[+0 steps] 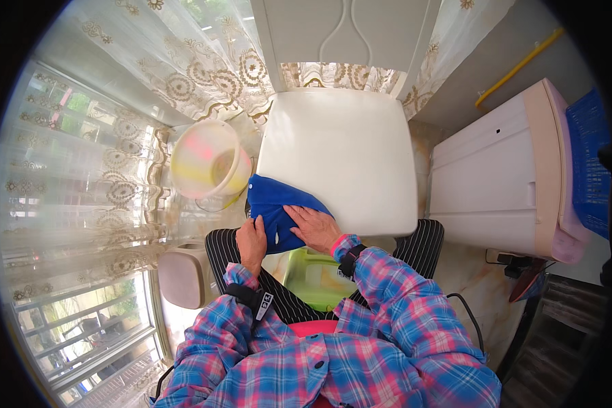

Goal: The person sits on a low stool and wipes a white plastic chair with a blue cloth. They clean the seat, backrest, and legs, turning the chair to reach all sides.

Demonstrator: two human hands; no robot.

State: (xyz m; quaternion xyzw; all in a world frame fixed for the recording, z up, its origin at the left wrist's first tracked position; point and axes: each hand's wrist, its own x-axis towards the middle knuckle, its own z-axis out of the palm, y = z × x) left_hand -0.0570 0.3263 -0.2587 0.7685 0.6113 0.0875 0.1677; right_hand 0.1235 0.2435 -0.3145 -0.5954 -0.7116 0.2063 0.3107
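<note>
A blue cloth item point(273, 196), perhaps a garment or cap, lies over the near left corner of a white plastic chair seat point(341, 158) in front of me. It has a small white dot at its upper left corner and a small pale mark or opening lower down. My left hand point(251, 238) holds the cloth's left edge, with the thumb on top and the fingers partly hidden. Spread nearly flat, my right hand point(313, 225) rests on the cloth's right part. What lies beneath the fabric is hidden, apart from a bit of black at its left edge.
A translucent bucket point(229, 173) stands left of the seat, with a lidded bin point(181, 279) nearer me. On the right are a large white appliance or cabinet point(484, 173) and a blue plastic basket point(589, 163). A green plastic stool point(316, 278) is between my legs. Lace curtains point(127, 168) hang left.
</note>
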